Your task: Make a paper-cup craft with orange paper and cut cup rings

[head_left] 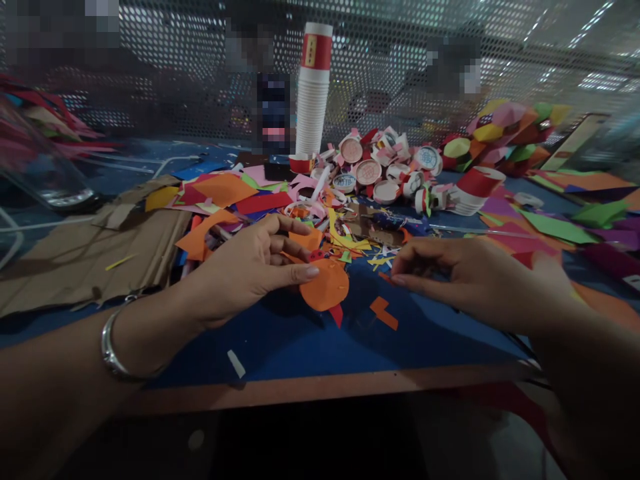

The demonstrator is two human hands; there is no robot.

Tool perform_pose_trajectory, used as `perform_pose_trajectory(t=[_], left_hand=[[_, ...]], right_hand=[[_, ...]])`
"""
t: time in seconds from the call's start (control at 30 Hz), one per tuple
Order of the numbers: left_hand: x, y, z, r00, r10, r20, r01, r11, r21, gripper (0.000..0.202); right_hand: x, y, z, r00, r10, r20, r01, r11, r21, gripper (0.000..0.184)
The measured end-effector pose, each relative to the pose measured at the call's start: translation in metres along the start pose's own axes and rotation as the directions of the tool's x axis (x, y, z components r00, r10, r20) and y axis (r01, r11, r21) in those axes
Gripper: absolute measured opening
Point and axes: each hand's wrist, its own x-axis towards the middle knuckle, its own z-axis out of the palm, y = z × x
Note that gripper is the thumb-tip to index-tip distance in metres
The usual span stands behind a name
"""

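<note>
My left hand [250, 267], with a silver bangle at its wrist, rests on the blue table top [280, 340], and its fingertips pinch the edge of a round orange paper piece [327, 287]. A small red scrap pokes out under that piece. My right hand [470, 273] hovers low just right of the orange piece, fingers curled together and pointing left toward small paper scraps; whether anything sits between them is not visible. An orange L-shaped scrap [384, 312] lies between the two hands.
Coloured paper sheets and offcuts [235, 193] cover the middle. A tall stack of white paper cups [313, 93] stands at the back, cut cup pieces [385, 173] beside it. Brown cardboard [85, 253] lies left. A perforated metal screen [400, 60] closes the back. The table's wooden edge [320, 387] runs in front.
</note>
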Motion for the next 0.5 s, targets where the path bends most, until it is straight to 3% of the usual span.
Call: perform_pose_trajectory(t=[0.23,0.5], left_hand=[[0.0,0.0,0.0,1.0,0.011,0.001,-0.011,1.0,0.01,0.056],[0.001,0.001,-0.001,1.0,-0.007,0.006,0.007,0.999,0.044,0.055]], right_hand=[[0.016,0.0,0.003,0.997,-0.077,0.021,0.076,0.997,0.021,0.018],[0.024,0.001,0.005,0.987,-0.159,0.026,0.16,0.987,-0.005,0.018]])
